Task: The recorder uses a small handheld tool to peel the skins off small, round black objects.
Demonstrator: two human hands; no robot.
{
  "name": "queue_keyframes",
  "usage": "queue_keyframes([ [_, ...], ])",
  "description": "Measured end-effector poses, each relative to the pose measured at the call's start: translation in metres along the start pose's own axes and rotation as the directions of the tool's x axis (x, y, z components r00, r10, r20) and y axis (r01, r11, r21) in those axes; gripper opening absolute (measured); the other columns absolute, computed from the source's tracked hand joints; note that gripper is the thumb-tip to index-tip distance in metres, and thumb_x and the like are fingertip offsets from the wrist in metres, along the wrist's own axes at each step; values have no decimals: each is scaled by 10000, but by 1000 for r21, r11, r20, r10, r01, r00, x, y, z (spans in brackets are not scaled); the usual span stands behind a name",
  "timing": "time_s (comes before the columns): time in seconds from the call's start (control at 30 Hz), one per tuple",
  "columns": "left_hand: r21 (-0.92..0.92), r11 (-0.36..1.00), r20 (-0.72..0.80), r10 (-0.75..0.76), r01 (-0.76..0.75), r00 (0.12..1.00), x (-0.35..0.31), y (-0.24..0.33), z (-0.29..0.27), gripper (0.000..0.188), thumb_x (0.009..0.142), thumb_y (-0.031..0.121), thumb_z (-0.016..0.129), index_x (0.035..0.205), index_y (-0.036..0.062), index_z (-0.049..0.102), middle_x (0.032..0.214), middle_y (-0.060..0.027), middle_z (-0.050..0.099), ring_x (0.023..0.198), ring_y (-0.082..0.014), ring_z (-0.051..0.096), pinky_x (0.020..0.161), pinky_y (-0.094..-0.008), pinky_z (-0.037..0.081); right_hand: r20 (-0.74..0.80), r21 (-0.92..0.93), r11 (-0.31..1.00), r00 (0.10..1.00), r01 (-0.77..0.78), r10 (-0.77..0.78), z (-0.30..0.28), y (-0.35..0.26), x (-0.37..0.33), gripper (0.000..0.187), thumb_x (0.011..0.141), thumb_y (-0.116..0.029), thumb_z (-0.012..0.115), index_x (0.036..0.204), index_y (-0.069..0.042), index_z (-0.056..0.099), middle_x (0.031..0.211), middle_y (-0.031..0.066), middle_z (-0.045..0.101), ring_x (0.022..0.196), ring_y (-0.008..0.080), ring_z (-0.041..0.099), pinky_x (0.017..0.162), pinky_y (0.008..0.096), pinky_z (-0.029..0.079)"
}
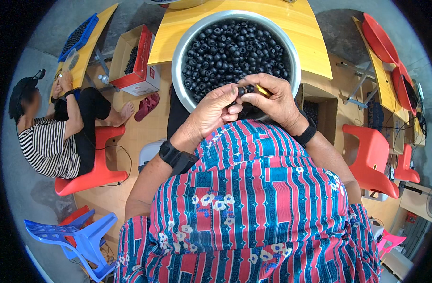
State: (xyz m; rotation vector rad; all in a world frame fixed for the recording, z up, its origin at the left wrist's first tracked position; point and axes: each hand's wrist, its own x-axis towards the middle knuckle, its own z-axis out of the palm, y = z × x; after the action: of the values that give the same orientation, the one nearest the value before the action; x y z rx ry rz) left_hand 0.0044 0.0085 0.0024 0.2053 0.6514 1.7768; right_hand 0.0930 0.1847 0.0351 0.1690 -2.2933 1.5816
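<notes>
A large metal basin (pixel 178 70) stands at the table's near edge, heaped with small round black parts (pixel 234 49), many showing a hole. Over its near rim, my two hands meet. My left hand (pixel 212 107) is closed in a pinch on one black part (pixel 241 90), partly hidden by the fingers. Beside it, my right hand (pixel 276 96) is closed around a small yellow tool (pixel 263 91). Only a short piece of the tool shows between thumb and fingers, and its working end is hidden. The fingertips of both hands nearly touch around the part.
The basin rests on a yellow wooden table (pixel 315 52). At left, a person (pixel 50 127) sits on a red stool by another table, near a red-and-white carton (pixel 140 70). Red chairs (pixel 371 155) and red basins (pixel 381 40) are at right, a blue chair (pixel 79 240) at lower left.
</notes>
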Motion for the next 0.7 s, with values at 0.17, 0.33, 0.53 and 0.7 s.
queue_keyframes([
  [0.17, 82, 992, -15, 97, -95, 995, -3, 3, 8, 211, 995, 247, 517, 1097, 63, 529, 901, -3, 504, 694, -58, 430, 518, -157, 331, -61, -29, 999, 998, -13, 11, -6, 8, -1, 240, 884, -225, 615, 942, 5, 648, 859, 131, 650, 809, 262, 635, 753, 334, 488],
  [0.33, 107, 982, -59, 165, -159, 984, -5, 2, 9, 177, 1010, 234, 481, 1088, 80, 520, 908, 2, 490, 685, -55, 406, 535, -158, 322, 88, -261, 959, 992, 109, -89, -8, -2, -1, 217, 873, -256, 617, 900, -42, 640, 793, 138, 602, 752, 329, 607, 669, 382, 481],
  [0.53, 244, 950, -48, 212, -194, 976, -5, 2, 11, 225, 1020, 278, 469, 1105, 80, 533, 834, 24, 458, 671, -38, 406, 528, -152, 317, 132, -375, 914, 985, 157, -115, -6, -4, -1, 223, 856, -295, 642, 898, -76, 632, 754, 114, 572, 723, 321, 604, 621, 400, 473],
  [0.7, 271, 943, -21, 207, -193, 978, -6, 2, 12, 189, 1012, 250, 479, 1091, 82, 513, 892, 11, 471, 678, -45, 369, 533, -156, 284, 126, -395, 904, 985, 162, -121, -7, -4, -1, 221, 859, -296, 640, 898, -79, 634, 752, 110, 569, 713, 320, 602, 617, 397, 473],
])
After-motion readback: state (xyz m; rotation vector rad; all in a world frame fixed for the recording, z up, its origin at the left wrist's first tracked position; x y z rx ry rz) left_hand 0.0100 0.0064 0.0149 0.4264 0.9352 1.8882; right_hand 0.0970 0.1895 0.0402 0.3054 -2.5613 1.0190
